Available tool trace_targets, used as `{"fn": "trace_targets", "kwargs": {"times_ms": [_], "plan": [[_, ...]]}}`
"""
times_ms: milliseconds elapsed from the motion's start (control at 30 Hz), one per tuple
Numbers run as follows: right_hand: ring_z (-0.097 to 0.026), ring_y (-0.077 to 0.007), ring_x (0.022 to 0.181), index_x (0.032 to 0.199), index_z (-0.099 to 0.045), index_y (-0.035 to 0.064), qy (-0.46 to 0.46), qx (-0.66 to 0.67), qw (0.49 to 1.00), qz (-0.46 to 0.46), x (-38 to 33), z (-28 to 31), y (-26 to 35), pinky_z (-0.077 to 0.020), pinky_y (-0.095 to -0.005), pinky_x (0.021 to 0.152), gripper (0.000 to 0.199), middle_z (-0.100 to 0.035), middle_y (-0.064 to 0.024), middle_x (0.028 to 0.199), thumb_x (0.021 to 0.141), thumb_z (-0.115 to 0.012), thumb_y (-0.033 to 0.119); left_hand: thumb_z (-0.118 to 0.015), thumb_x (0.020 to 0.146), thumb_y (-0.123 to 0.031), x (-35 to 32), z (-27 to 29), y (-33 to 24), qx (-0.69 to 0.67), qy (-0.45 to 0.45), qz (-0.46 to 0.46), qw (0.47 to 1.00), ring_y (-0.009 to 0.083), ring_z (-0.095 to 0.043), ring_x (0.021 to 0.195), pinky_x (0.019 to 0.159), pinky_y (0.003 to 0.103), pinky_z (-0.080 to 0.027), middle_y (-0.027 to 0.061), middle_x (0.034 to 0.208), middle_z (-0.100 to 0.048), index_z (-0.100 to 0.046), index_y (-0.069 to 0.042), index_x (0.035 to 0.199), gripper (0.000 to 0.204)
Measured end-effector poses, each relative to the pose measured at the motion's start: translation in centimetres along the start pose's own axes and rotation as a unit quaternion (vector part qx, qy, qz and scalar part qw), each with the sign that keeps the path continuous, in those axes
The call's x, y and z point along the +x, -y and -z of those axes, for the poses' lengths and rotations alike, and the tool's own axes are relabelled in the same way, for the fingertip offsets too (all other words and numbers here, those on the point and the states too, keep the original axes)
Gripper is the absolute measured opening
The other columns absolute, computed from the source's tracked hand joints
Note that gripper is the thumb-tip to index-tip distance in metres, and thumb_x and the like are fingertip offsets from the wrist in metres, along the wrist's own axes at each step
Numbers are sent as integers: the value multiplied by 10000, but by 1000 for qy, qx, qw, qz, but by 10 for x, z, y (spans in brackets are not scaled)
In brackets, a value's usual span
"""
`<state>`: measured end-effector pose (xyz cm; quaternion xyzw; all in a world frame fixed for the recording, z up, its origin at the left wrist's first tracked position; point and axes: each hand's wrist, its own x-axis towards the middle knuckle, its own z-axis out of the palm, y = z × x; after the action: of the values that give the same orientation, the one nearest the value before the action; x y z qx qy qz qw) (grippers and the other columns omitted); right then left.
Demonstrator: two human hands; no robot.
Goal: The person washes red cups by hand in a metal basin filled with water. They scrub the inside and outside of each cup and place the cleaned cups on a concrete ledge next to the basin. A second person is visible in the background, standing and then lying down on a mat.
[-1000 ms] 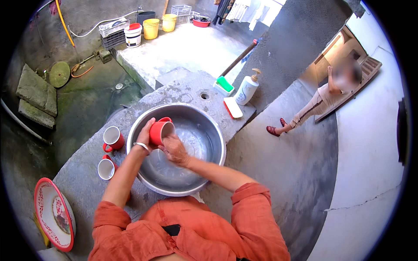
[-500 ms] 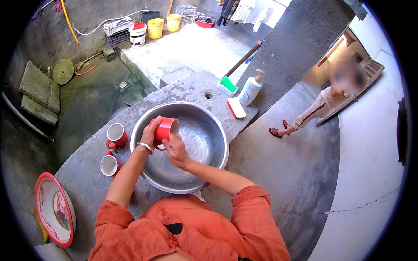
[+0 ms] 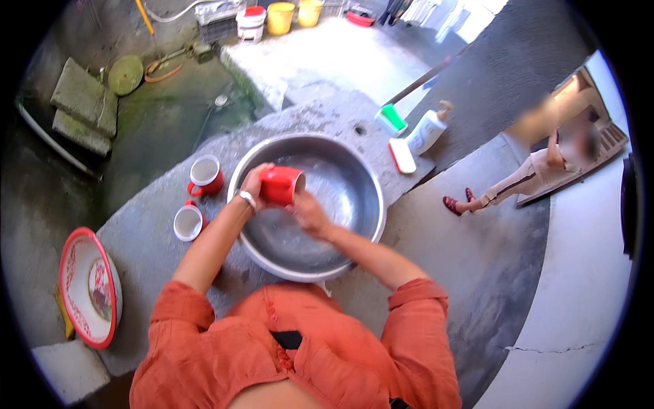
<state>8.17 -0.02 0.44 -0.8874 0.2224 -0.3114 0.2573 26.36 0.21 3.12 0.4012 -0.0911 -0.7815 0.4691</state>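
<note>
My left hand (image 3: 253, 183) is wrapped round a red mug (image 3: 278, 185), tilted on its side above a large metal basin (image 3: 373, 235). The mug's mouth faces right. My right hand (image 3: 312, 217) grips the mug at the lower edge of its mouth, its fingers curled and partly smeared by motion. The basin's bottom glistens, though I cannot tell how much water it holds. Left of the basin, a red mug with a white inside (image 3: 212, 183) stands on the concrete slab (image 3: 146, 242). Nearer me is a second such mug (image 3: 189, 223), beside my left forearm.
Beyond the basin's right side are a white pump bottle (image 3: 428, 131), a red-and-white brush or sponge (image 3: 402, 157) and a green one in a tray (image 3: 392, 119). An enamel basin (image 3: 87, 290) leans at the left. Another person (image 3: 545, 170) stands at the right by a doorway.
The view has shifted, so the scene sits farther right and higher. The held mug has turned in my hands: its handle no longer shows underneath. My right hand stays at its mouth.
</note>
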Motion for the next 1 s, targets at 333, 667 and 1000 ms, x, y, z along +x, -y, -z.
{"fn": "trace_targets", "kwargs": {"times_ms": [333, 667, 1000], "plan": [[-530, -244, 919, 1025, -495, 19, 3, 38, 998, -57, 12, 8, 3, -400, -359, 789, 243, -562, -127, 990, 810, -537, 124, -623, 763, -453, 42, 6, 15, 185, -74, -192, 961, 127, -581, 736, 583, 344, -521, 32, 879, -572, -520, -114, 1040, 450], [-567, -245, 837, 966, -554, 46, 54, -64, 917, -389, -17, 2, -95, -452, -394, 701, 191, -595, -145, 882, 783, -528, 92, -692, 688, -425, 81, 14, 45, 336, -259, -213, 880, 178, -593, 704, 562, 357, -514, 80, 843, -590, -539, -90, 966, 462], [-553, -235, 850, 939, -525, 27, -103, 2, 987, -122, 8, -6, 2, -377, -365, 838, 179, -572, -101, 886, 847, -515, 181, -519, 781, -522, 43, 1, 23, 40, -123, -2, 992, 223, -568, 920, 681, 481, -500, 61, 1000, -584, -532, -158, 1074, 468]]}}
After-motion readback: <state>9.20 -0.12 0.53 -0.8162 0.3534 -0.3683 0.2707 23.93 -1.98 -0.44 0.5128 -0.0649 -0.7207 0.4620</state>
